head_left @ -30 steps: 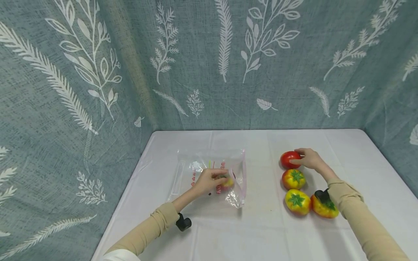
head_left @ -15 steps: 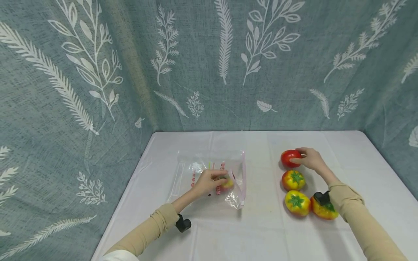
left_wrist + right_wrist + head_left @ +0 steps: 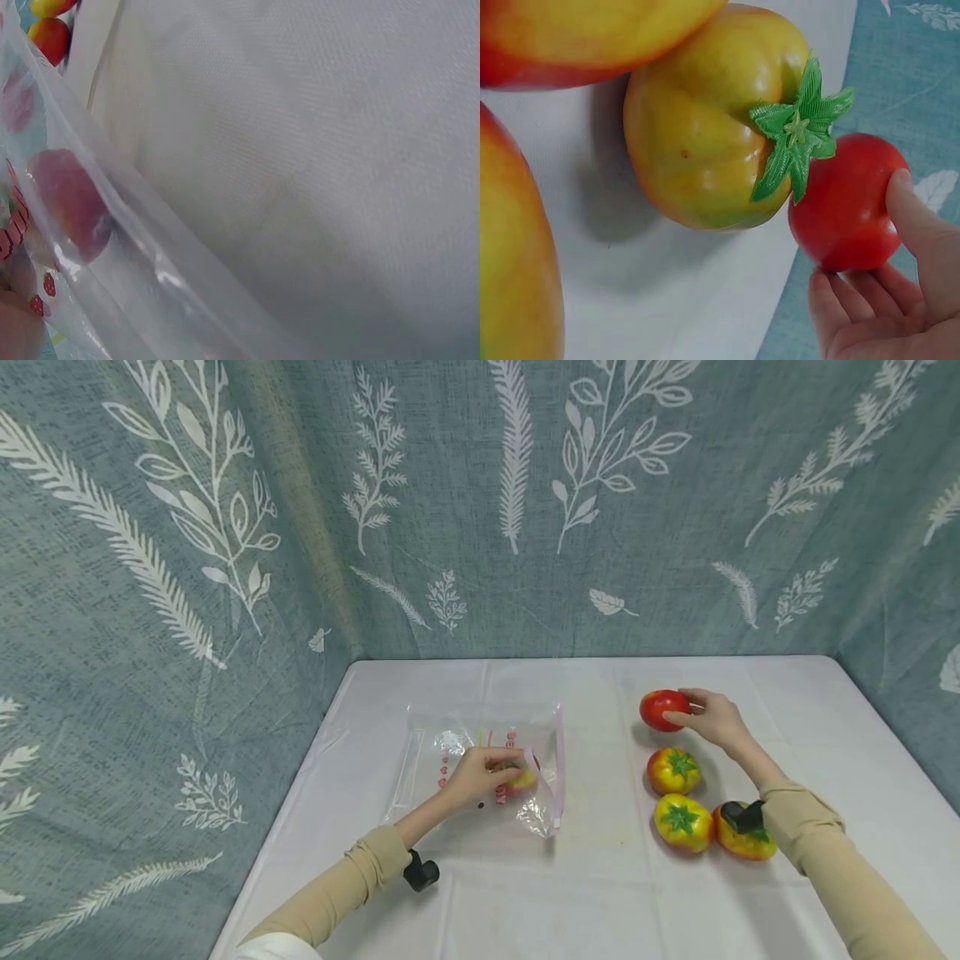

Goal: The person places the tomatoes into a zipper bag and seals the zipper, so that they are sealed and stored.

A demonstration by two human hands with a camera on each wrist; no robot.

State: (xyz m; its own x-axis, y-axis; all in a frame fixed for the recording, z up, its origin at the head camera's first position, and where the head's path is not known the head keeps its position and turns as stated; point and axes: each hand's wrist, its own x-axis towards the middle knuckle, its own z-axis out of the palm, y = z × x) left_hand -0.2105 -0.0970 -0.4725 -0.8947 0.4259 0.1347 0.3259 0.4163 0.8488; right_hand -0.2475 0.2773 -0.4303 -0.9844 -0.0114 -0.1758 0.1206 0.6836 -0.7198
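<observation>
Beyond 3 yellowish tomatoes (image 3: 683, 824), R hand (image 3: 716, 724) grips red tomato (image 3: 660, 710); L hand (image 3: 474, 778) prob. pinches bag (image 3: 538, 814).

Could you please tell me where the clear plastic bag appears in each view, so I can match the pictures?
Head: clear plastic bag, left of centre, at the left hand.
Left wrist: along the left side, slanting to the bottom edge.
Right wrist: not in it.
Shared landmark: white tabletop.
</observation>
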